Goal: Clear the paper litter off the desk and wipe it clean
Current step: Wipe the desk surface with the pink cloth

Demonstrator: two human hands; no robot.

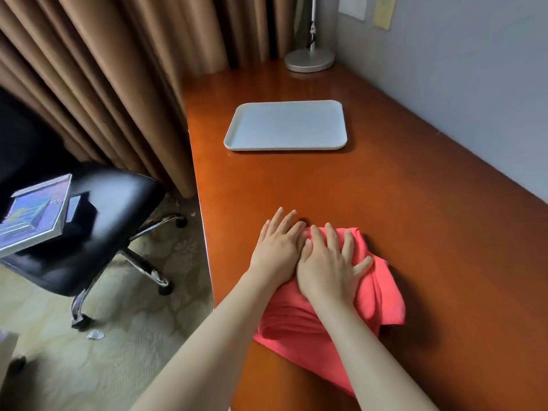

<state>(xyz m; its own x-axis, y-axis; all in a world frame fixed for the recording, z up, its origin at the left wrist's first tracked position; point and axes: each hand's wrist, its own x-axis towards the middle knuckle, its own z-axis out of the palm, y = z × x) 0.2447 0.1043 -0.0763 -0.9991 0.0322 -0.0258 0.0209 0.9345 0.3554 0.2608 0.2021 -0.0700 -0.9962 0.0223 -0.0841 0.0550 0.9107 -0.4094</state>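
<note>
Coral-pink cloth (382, 295); red-brown desk (385, 188) (glossy); pale grey tray (234, 137).

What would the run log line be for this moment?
phase: wiping | left hand: flat, part on cloth | right hand: pressing red cloth | desk: no paper seen | tray: empty

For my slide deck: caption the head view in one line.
Both hands, left hand and right hand, press a red cloth flat on the wooden desk near an empty tray.
</note>
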